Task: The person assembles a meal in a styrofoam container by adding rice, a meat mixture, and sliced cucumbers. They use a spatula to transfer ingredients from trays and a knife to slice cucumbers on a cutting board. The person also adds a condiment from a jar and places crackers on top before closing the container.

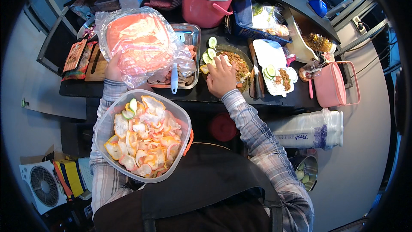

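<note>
My left hand (113, 69) is closed on the edge of an orange lid (137, 32) wrapped in clear plastic, tilted up above the counter. Against my left forearm and body rests a clear plastic tub (185, 122) of curled, orange-edged crackers (148, 141). My right hand (222, 76) reaches over a round dish (244, 87) of chopped brown food, its fingers spread and bent down. Pale yellowish pieces, apparently crackers (204, 68), show beside the thumb and fingertips; the palm side is hidden. Cucumber slices (212, 43) lie along the dish's left rim.
Right of the dish are a knife (257, 75) and an open white food box (268, 51) with food and cucumber. A metal tray (196, 56) with a blue-handled utensil (174, 79) is partly behind the lid. Pink buckets (204, 8) and a blue basket (242, 28) stand around.
</note>
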Motion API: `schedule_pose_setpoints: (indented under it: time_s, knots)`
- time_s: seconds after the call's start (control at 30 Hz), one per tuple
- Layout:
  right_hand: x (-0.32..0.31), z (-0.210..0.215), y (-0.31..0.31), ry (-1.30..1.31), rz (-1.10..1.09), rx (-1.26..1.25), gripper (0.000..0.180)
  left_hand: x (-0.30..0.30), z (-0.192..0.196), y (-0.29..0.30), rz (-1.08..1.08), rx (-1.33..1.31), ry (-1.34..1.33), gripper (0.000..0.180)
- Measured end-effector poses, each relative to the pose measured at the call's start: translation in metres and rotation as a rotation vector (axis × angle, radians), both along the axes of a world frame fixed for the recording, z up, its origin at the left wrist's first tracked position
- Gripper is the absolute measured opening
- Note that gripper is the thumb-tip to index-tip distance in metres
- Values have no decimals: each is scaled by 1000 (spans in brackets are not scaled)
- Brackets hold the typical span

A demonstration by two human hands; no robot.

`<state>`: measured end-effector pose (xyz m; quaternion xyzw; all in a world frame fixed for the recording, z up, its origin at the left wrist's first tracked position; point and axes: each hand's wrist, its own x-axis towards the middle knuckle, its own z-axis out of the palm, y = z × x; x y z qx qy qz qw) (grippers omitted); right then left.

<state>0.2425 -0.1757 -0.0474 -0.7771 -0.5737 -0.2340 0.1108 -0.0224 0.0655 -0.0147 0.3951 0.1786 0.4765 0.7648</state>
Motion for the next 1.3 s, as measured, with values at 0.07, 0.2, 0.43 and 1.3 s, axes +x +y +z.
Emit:
schedule_pose_setpoints:
  time_s: [0.07, 0.2, 0.43, 1.3]
  knots:
    - [-2, -11, -3, -22, 28, 31, 40, 4, -4, 3, -58, -4, -17, 32]
    - [0, -22, -8, -34, 19, 17, 44, 9, 1, 1, -57, -3, -37, 32]
    - [-4, -5, -12, 89, 147, 202, 38, 1, 8, -6, -55, 2, 13, 33]
    - [66, 18, 6, 428, 466, -15, 15, -1, 17, -27, 0, -1, -41, 34]
